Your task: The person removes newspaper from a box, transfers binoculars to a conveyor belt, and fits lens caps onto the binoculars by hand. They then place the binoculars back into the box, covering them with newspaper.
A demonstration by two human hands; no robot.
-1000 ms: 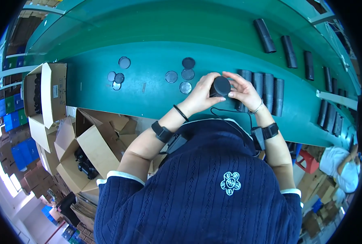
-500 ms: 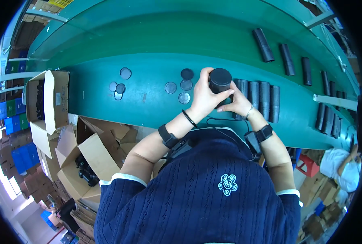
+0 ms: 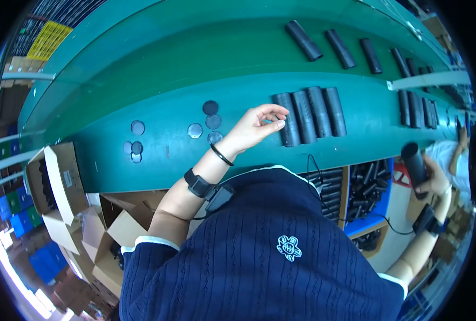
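Out to the right, past the bench's front edge, my right hand (image 3: 436, 179) is closed round a black tube (image 3: 413, 162) with a dark, flat upper end. My left hand (image 3: 260, 126) hangs over the bench with thumb and fingers apart, holding nothing. Its fingertips reach the nearest of several black ribbed tubes (image 3: 318, 112) lying side by side; whether they touch cannot be told. Left of that hand lie several round black caps (image 3: 213, 122), one partly behind the wrist. Farther left is another small group of caps (image 3: 137, 127).
On the green bench (image 3: 157, 96), more black tubes (image 3: 340, 49) lie at the back and right. Below its front edge are bins of black parts (image 3: 367, 184). Open cardboard boxes (image 3: 61, 179) stand at left. A red stool (image 3: 402, 174) and another person (image 3: 445, 155) are at right.
My right hand has carried the black tube from the bench middle far right, off its front edge. My left hand has let go of the tube. The view has shifted.
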